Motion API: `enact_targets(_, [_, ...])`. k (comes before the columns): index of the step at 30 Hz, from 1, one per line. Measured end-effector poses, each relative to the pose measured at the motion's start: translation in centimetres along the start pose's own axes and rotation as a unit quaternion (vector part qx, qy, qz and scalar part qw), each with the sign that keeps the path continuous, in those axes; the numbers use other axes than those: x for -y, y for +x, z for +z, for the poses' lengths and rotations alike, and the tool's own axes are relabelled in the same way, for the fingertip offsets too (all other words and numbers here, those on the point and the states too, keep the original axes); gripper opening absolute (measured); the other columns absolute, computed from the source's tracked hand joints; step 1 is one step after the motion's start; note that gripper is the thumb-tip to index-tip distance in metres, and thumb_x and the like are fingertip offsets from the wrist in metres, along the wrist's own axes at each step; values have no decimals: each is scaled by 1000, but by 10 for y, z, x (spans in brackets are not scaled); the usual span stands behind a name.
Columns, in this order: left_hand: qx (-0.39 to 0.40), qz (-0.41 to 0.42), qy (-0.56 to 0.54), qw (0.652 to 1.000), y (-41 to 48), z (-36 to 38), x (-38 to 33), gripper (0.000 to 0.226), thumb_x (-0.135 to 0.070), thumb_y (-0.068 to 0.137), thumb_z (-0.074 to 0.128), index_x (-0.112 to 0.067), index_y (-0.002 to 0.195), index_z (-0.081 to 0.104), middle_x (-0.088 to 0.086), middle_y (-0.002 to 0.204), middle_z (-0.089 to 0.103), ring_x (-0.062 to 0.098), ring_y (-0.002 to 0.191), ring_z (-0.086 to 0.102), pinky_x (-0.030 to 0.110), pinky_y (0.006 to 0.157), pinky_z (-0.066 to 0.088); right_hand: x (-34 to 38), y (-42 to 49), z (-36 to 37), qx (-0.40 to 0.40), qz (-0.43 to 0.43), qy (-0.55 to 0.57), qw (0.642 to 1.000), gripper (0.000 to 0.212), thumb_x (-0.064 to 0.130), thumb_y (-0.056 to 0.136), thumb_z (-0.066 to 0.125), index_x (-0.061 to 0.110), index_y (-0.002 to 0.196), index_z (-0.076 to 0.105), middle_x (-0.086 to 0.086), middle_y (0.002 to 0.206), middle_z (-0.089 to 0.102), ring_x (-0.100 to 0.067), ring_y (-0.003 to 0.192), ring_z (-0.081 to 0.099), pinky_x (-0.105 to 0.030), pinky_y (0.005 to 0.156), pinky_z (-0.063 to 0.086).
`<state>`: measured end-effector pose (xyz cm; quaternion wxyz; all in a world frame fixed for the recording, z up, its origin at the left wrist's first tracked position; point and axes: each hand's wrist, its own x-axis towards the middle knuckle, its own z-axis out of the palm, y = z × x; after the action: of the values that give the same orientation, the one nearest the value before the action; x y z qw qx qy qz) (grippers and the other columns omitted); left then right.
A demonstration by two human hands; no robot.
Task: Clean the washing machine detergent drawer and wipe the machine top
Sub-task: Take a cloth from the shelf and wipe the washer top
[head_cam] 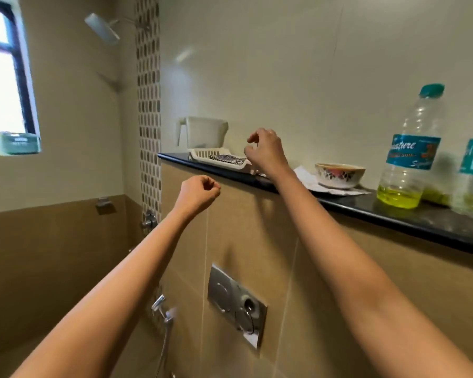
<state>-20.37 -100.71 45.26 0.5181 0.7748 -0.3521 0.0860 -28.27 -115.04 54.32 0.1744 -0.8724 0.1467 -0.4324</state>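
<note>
No washing machine is in view. A white slotted plastic tray [221, 159] lies on a black stone ledge [410, 216], with a dark patterned item [227, 159] in it. My right hand [266, 151] hovers just right of and above the tray's near end, fingers loosely curled, thumb and forefinger apart, holding nothing. My left hand [200, 192] is lower, in front of the brown tiled wall below the ledge, curled into a fist with nothing in it.
Behind the tray stands a white plastic jug [202, 132]. Further right on the ledge are a floral bowl [339, 175] on a white cloth [336, 190] and two clear bottles [410, 148] of yellow liquid. A flush plate [236, 301] and a hand sprayer [163, 309] are mounted below.
</note>
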Motion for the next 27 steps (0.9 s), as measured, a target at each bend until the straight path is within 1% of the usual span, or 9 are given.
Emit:
enact_targets(4, [-23, -9, 6, 1000, 37, 3, 1, 13, -15, 85, 63, -7, 89, 72, 8, 87, 72, 23, 88, 67, 43, 89, 55, -14, 60, 14, 87, 39, -75, 993, 19, 3, 81, 56, -1, 92, 70, -15, 99, 69, -27, 94, 64, -29, 73, 49])
enact_targets(8, [-35, -16, 2, 999, 62, 6, 8, 11, -15, 85, 63, -8, 87, 72, 5, 82, 71, 18, 80, 64, 43, 88, 55, -21, 89, 27, 174, 95, -151, 968, 13, 11, 82, 60, 5, 72, 55, -11, 87, 56, -26, 78, 55, -24, 50, 38])
enact_targets(14, [-30, -16, -16, 999, 87, 3, 20, 7, -15, 86, 63, -15, 83, 70, 6, 87, 72, 23, 91, 67, 44, 89, 55, -24, 110, 45, 359, 214, -156, 895, 27, 31, 94, 54, 7, 105, 55, -7, 124, 44, -24, 110, 50, -34, 91, 45])
enact_targets(16, [-32, -20, -28, 999, 93, 1, 27, 5, -16, 86, 64, -17, 84, 69, 5, 88, 71, 22, 91, 67, 45, 90, 55, -25, 116, 57, 395, 227, -196, 868, 55, 37, 96, 50, 8, 141, 38, -8, 150, 32, -25, 122, 46, -35, 100, 39])
enact_targets(18, [-30, -24, -35, 999, 96, 0, 31, 5, -16, 87, 64, -16, 86, 69, 5, 89, 71, 21, 92, 67, 44, 91, 54, -24, 118, 63, 422, 220, -247, 844, 65, 41, 96, 50, 10, 148, 28, -11, 154, 27, -27, 130, 42, -35, 103, 37])
enact_targets(20, [-27, -26, -38, 999, 99, -3, 36, 5, -15, 88, 64, -16, 86, 69, 3, 88, 71, 20, 92, 67, 44, 92, 54, -23, 120, 68, 416, 195, -279, 843, 54, 37, 94, 55, 12, 140, 42, -10, 143, 41, -27, 125, 48, -34, 99, 39])
enact_targets(22, [-25, -26, -40, 999, 100, -5, 40, 5, -15, 88, 64, -16, 87, 69, 3, 88, 71, 20, 92, 67, 42, 91, 54, -25, 125, 74, 400, 199, -243, 861, 21, 31, 91, 61, 13, 102, 60, -5, 108, 56, -24, 95, 56, -31, 87, 40])
enact_targets(24, [-15, -26, -45, 999, 99, -7, 45, 6, -16, 90, 64, -14, 91, 69, 5, 92, 71, 20, 93, 68, 39, 89, 55, -26, 129, 79, 431, 230, -251, 836, 25, 34, 92, 59, 13, 78, 53, -3, 83, 48, -20, 77, 47, -30, 80, 36])
enact_targets(27, [-2, -25, -45, 999, 97, -12, 52, 9, -16, 91, 63, -12, 96, 68, 7, 94, 70, 21, 93, 68, 34, 85, 57, -26, 134, 83, 444, 259, -224, 828, 31, 24, 98, 49, 10, 71, 49, -4, 72, 40, -16, 64, 36, -27, 64, 34])
